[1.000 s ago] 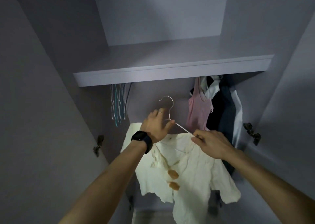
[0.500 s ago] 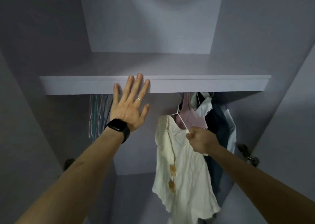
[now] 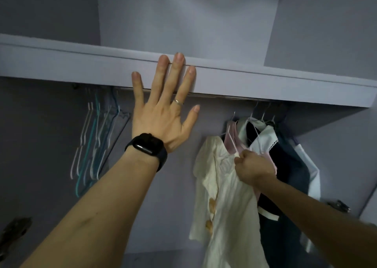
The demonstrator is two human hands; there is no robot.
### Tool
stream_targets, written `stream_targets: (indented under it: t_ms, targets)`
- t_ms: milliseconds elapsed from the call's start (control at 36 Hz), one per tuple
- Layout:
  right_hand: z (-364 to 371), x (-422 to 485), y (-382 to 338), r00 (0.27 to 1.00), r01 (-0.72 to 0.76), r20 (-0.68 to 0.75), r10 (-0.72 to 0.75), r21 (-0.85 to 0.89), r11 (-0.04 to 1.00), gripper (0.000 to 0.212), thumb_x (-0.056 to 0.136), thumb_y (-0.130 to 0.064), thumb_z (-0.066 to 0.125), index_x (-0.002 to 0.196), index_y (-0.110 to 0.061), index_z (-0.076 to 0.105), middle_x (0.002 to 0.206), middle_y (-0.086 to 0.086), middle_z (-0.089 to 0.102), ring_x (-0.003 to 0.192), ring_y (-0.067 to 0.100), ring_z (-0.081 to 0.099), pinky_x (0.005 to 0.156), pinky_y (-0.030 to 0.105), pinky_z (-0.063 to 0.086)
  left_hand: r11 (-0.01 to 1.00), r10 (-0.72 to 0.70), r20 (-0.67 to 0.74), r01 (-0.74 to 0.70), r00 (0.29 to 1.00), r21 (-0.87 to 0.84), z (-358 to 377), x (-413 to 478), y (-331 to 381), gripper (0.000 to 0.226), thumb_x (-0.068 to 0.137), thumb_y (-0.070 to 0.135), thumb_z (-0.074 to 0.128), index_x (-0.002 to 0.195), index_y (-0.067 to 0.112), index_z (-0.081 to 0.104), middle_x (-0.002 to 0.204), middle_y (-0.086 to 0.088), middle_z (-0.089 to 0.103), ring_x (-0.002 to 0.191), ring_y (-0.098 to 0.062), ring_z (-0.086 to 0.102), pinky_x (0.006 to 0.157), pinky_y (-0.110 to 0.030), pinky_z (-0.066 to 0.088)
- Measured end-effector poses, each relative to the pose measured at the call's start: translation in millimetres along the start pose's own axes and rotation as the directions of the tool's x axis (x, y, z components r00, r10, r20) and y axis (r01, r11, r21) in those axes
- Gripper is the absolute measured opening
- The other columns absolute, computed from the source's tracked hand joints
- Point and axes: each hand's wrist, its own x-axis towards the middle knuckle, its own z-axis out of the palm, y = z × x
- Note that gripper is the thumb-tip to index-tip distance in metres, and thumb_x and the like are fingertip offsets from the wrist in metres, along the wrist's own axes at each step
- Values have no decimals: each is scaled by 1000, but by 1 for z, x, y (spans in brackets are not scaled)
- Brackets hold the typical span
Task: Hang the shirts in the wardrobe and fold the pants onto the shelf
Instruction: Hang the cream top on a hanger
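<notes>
- Under the shelf [image 3: 265,84], at about four o'clock from the middle of the view, a cream shirt [image 3: 228,196] hangs on a white wire hanger [image 3: 232,140], with two tan buttons down its front.
- The right hand [image 3: 253,169] is curled into a fist, pinching the hanger's wire at the shirt's neckline.
- The hanger's hook runs up toward twelve o'clock, behind the shelf's front edge. The rail is hidden, so I cannot tell whether the hook sits on it.
- At ten o'clock from the right hand, the left hand [image 3: 163,112] lies flat against the shelf's front edge, fingers straight and spread, holding nothing.
- A black watch [image 3: 146,147] is on that wrist and a ring [image 3: 178,102] on one finger.
- Just beside the shirt, at its two o'clock, hang a pink top [image 3: 229,143], a dark garment [image 3: 289,176] and a white garment [image 3: 310,165].
- At nine o'clock from the watch hangs a bunch of empty hangers [image 3: 95,145].
</notes>
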Motion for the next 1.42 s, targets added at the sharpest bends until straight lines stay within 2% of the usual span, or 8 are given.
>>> stream_targets:
  t_ms: [56, 167, 278, 528, 1000, 1139, 1222, 1417]
  targets:
    - [-1, 9, -6, 997, -51, -62, 54, 46, 998, 31, 102, -31, 39, 121, -15, 58, 121, 12, 65, 113, 35, 59, 80, 34, 38, 1000, 2, -26, -2, 1000, 7, 4, -3, -1, 74, 101, 55, 28, 161, 24, 0, 169, -4, -3, 155, -27, -4, 116, -63, -11]
    - [-6, 28, -13, 982, -153, -95, 162, 96, 984, 37, 102, -37, 36, 126, -14, 53, 131, 19, 59, 119, 45, 55, 97, 49, 47, 1000, 6, -66, -6, 998, 9, 9, -4, -2, 76, 100, 55, 31, 161, 23, 1, 169, -5, -2, 155, -28, -2, 116, -64, -9]
    - [5, 37, -19, 979, -151, -118, 163, 107, 983, 37, 101, -32, 40, 127, -9, 54, 129, 21, 61, 117, 42, 57, 81, 36, 38, 1000, 12, -99, -10, 995, 12, 13, -3, -2, 77, 98, 54, 36, 161, 22, 4, 169, -6, 2, 155, -29, 1, 116, -65, -8]
    - [10, 20, -30, 960, -45, -262, 96, 196, 980, 34, 103, -30, 39, 126, -11, 53, 113, 20, 66, 107, 41, 59, 75, 37, 33, 1000, 3, -118, -1, 993, 21, 13, 0, -4, 76, 96, 50, 41, 161, 21, 13, 168, -7, 10, 154, -31, 8, 114, -66, -7]
    - [-20, 67, 19, 945, -314, -57, 323, 129, 941, 40, 102, -28, 47, 139, -13, 48, 137, 22, 52, 123, 42, 52, 84, 41, 45, 995, -69, -65, 63, 996, -78, 9, -8, 9, 82, 92, 46, 50, 160, 19, 14, 168, -8, 10, 154, -30, 6, 115, -70, -4]
    - [-34, 44, 28, 980, -199, 19, 198, 162, 967, 45, 98, -38, 51, 131, -7, 50, 120, 20, 64, 105, 38, 63, 81, 39, 54, 994, -78, 33, 81, 996, -77, 0, -9, 14, 86, 90, 44, 56, 160, 16, 14, 166, -8, 6, 153, -31, 4, 115, -71, -1]
    - [-57, 23, 23, 991, -136, 26, 134, 236, 962, 54, 97, -44, 55, 137, -8, 47, 131, 22, 55, 112, 43, 59, 89, 42, 51, 994, -87, 137, 95, 987, -48, -13, -4, 7, 90, 87, 40, 60, 160, 16, 12, 166, -7, 3, 153, -32, 3, 115, -73, 4]
    - [-121, -53, 49, 989, 115, -132, -61, 459, 881, 40, 94, -35, 66, 129, -16, 59, 125, 9, 62, 108, 26, 61, 89, 31, 43, 961, -243, 469, 276, 849, -2, -62, 16, 46, 103, 81, 29, 63, 160, 11, -1, 167, -15, -6, 153, -40, -6, 116, -71, 10]
